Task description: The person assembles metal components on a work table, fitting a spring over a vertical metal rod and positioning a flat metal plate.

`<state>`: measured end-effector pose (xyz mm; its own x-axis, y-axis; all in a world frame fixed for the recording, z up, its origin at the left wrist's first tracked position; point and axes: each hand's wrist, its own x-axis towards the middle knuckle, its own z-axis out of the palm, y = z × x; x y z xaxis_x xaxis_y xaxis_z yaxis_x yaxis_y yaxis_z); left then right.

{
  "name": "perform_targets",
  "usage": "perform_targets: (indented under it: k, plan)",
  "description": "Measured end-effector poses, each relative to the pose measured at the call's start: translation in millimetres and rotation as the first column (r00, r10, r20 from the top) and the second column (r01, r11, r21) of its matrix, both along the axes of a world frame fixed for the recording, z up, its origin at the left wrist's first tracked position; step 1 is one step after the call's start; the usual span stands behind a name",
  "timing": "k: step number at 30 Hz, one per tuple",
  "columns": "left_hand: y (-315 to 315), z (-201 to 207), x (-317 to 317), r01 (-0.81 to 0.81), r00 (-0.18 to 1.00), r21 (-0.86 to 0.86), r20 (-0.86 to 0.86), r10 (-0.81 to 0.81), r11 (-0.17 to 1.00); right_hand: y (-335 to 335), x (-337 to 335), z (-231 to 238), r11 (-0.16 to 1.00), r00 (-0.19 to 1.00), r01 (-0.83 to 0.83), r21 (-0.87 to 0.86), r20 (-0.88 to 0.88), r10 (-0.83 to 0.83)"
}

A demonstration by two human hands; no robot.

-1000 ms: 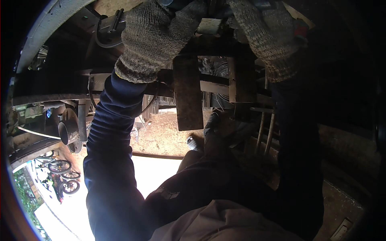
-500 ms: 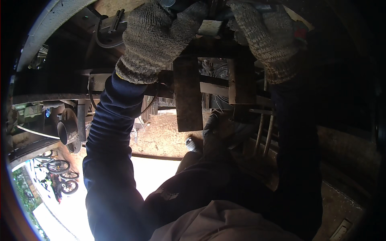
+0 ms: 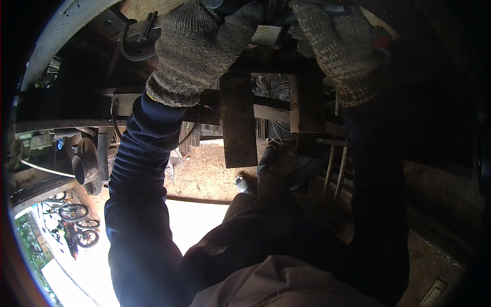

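My left hand (image 3: 197, 51), in a grey-brown knitted glove, is closed at the top of the view, its thumb pointing right. What its fingers hold is hidden behind the glove and the upper edge. A rounded blue-grey end (image 3: 212, 3) shows just above it. To the right, my right hand (image 3: 340, 51) wears the same kind of glove and curls round something dark that I cannot make out. A patch of red (image 3: 381, 41) shows beside that glove. Between the two hands sits a small pale metal block (image 3: 266, 35).
Below the hands hang a flat dark plate (image 3: 239, 123) and a second dark block (image 3: 305, 105). Beams and a short pipe (image 3: 85, 166) lie at left, with parked bicycles (image 3: 76, 217) beyond. Rods (image 3: 337, 171) stand at right. Bright ground shows lower left.
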<state>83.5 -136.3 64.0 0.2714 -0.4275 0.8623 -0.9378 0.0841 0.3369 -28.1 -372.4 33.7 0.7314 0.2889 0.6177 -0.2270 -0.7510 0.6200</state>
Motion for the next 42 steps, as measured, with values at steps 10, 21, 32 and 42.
perform_targets:
  k: [10, 21, 32, 42]
  plan:
    - [-1, 9, -2, -0.017, 0.999, 0.057, 0.032, 0.015, 0.998, -2, 0, -1, 0.88, 0.969, 0.245, -0.407, 0.071, -0.237]
    - [3, 9, -1, -0.181, 0.944, 0.063, 0.29, 0.155, 0.982, 6, -2, 6, 0.348, 0.838, 0.507, -0.789, 0.356, -0.413]
    - [-2, 16, -5, 0.068, 0.997, 0.017, 0.03, -0.069, 0.998, 1, 6, -1, -0.068, 0.695, 0.634, -0.77, 0.606, -0.388]
    - [0, 20, -10, 0.071, 0.997, 0.026, -0.006, -0.071, 0.997, 2, 8, 0, -0.599, 0.536, 0.578, -0.554, 0.811, -0.233]
